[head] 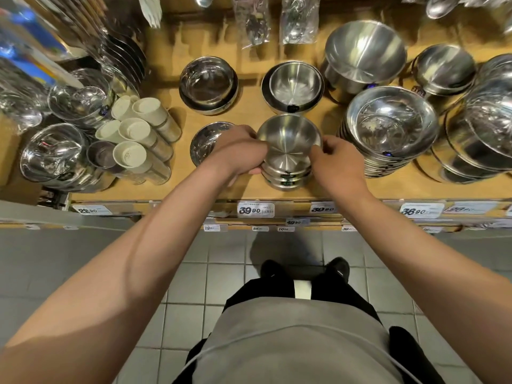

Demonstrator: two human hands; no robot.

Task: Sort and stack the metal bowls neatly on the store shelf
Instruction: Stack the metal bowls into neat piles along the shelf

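We hold the stack of metal bowls [288, 153] at the near middle of the shelf [249, 187]: our left hand [241, 151] and right hand [331, 159] each grip its sides.

I see both hands on one bowl stack [288, 173] at the front of the wooden shelf [249, 117]. Left hand [239, 151] grips the top bowl [288, 139] at its left rim; right hand [333, 159] pinches its right rim. Shallow dish [203, 141] just left of the left hand, partly hidden. Behind: two low bowl stacks [208, 84], [293, 87]. Right: tall plate-like stack [388, 131], big bowl [363, 54]. Left: white-lidded tumblers [138, 137] lying on their sides. Price tag [256, 209] reads 39.90 on the shelf edge.
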